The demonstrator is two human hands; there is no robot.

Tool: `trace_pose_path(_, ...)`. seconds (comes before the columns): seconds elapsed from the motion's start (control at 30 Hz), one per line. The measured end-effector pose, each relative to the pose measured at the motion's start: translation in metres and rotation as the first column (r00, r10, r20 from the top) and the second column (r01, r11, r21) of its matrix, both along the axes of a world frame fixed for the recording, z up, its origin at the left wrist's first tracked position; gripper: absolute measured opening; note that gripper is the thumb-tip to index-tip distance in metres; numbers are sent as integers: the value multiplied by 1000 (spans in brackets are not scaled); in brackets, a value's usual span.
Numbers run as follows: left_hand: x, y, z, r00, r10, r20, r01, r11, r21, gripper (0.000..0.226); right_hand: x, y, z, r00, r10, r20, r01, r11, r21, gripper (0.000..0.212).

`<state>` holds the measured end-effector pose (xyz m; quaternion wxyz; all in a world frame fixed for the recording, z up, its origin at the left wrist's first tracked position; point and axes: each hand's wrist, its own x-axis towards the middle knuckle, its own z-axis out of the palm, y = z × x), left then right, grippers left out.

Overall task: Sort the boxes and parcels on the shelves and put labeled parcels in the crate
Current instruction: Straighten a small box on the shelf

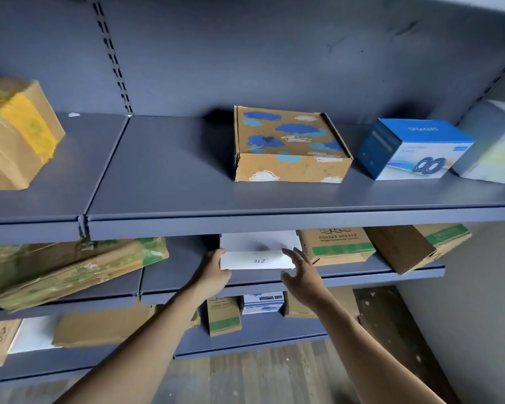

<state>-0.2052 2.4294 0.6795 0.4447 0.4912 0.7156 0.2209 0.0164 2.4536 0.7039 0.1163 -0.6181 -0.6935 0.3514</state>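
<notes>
Cardboard wrapped in green-printed tape makes up the flat parcel [70,269] well to the left of the fingers, lying tilted on the middle shelf [181,263]. Higher up and also far left, a brown box with yellow tape [15,132] sits on the top shelf [164,182].

The left hand [213,275] reaches in from below, and its fingers [217,255] lie straight against the left end of the white ZTE box [258,255], with the thumb just under the box's front corner. This white box rests flat on the middle shelf, between the two sets of fingers, its printed front facing out. Directly above the fingers, on the top shelf, stands a cardboard box painted with blue and white clouds [289,144]. Below the fingers, on the lower shelf [274,328], a small box with a green band [223,316] stands just beside a white hand-shredder box [263,303].

The right hand [301,278] is spread, its fingers [292,255] loose and apart at the white box's right front corner; motion blur hides whether they touch it. Just right of these fingers, a cardboard box with a green stripe [336,246] sits next to the white box, and a tilted brown box [403,249] lies further right. Up and right of them, a blue speaker box [411,150] stands beside a pale box [490,144].
</notes>
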Motion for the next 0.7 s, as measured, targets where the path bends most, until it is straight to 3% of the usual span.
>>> trace_pose_path(0.4,-9,-56,36,999,5,-32,-5,1000,11,46,-31,-56,53,974,-51,-222,51,999,-6,46)
trace_pose_path(0.7,-29,-166,83,969,16,-247,-10,1000,25,45,-62,-128,65,919,-24,-394,17,1000,-20,41)
